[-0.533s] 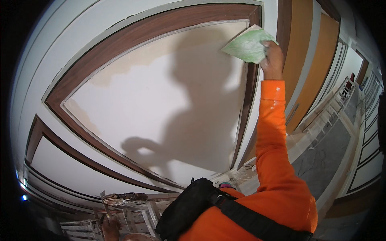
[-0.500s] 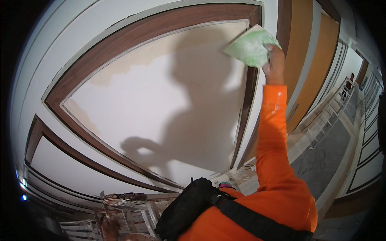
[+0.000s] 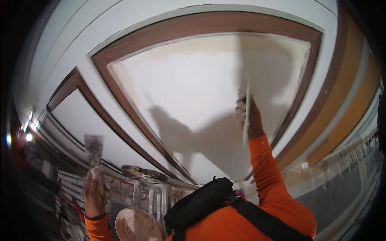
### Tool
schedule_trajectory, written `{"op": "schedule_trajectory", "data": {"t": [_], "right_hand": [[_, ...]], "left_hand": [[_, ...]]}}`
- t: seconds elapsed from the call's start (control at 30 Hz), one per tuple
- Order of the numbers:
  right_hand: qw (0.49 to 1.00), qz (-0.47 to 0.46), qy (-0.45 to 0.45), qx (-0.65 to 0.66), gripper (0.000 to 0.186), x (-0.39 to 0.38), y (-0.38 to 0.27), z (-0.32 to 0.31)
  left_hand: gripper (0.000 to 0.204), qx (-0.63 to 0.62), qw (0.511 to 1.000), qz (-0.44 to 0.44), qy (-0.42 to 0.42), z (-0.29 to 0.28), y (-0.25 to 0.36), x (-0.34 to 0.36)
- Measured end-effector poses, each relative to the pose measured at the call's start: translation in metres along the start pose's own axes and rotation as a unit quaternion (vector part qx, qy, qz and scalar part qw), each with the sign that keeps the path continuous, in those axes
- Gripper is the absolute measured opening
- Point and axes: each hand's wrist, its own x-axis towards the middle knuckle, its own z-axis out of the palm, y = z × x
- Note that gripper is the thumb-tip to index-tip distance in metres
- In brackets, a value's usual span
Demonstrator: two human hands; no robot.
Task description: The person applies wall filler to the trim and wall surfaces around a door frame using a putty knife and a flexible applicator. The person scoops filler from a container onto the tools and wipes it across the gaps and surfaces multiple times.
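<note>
My left hand is raised at lower left, its fingers wrapped round the handle of a putty knife; the blade, smeared with filler, points up. In front of the wall panel, my right hand pinches a thin pale green plastic spreader, seen edge-on. Whether the spreader touches the panel, I cannot tell. The panel is white with beige patches along its edges, and shadows of my head and arms fall on it.
A brown wooden frame borders the panel. Below stand a ladder and a round pinkish-white surface, perhaps a bucket lid. A black bag hangs across my chest. Orange-brown door panels stand at right.
My right hand has come down and left from the panel's upper right corner, turning the spreader edge-on. My left hand has risen with the putty knife. The view has swung right.
</note>
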Motion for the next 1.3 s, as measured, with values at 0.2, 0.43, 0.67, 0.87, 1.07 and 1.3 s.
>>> {"op": "schedule_trajectory", "data": {"t": [0.2, 0.43, 0.67, 0.87, 1.07, 1.3], "right_hand": [[0.936, 0.223, -0.176, 0.206, 0.040, 0.057, 0.119, 0.078], [0.898, 0.286, -0.237, 0.236, 0.041, 0.062, 0.210, 0.071], [0.896, 0.346, -0.276, 0.038, 0.035, 0.048, 0.198, 0.092], [0.800, 0.320, -0.312, -0.401, 0.035, 0.046, 0.176, 0.099], [0.939, 0.152, 0.025, -0.307, 0.041, 0.047, 0.133, 0.116], [0.973, -0.075, 0.068, -0.205, 0.038, 0.037, 0.117, 0.163]], "left_hand": [[0.038, 0.104, 0.952, 0.063, -0.281, 0.065, 0.043, -0.029], [0.036, 0.024, 0.956, -0.018, -0.292, 0.074, 0.029, -0.026], [0.027, -0.078, 0.945, -0.047, -0.314, 0.058, 0.020, -0.009], [0.041, -0.067, 0.949, -0.034, -0.305, 0.048, 0.048, -0.018], [0.045, -0.097, 0.967, -0.018, -0.236, 0.042, 0.048, -0.019], [0.044, -0.102, 0.965, -0.009, -0.240, 0.062, 0.011, -0.009]]}}
